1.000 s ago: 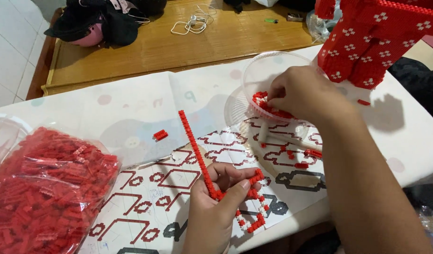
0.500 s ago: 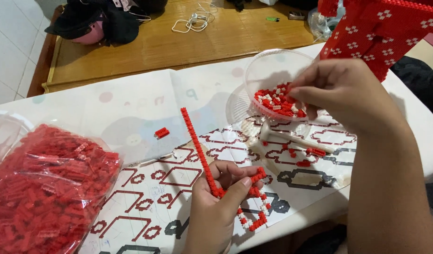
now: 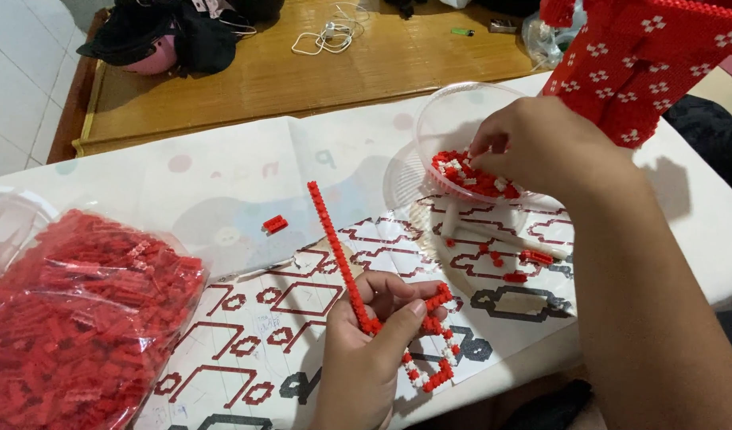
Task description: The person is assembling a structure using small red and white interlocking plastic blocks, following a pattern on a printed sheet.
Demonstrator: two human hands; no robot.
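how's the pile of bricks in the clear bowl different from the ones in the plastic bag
The bricks in the clear bowl are a small heap of red mixed with white; the plastic bag holds a far larger mass, all red as far as shows. The bowl is open, with the right hand reaching into it; the bag lies apart at the left, untouched. Both are tiny building bricks in see-through containers on the white table.

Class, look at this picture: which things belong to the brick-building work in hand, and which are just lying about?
In use: left hand gripping brick strip; right hand in bowl of bricks; pattern sheet; bag of red bricks.

Lying about: earphones; dark clothes; lighter.
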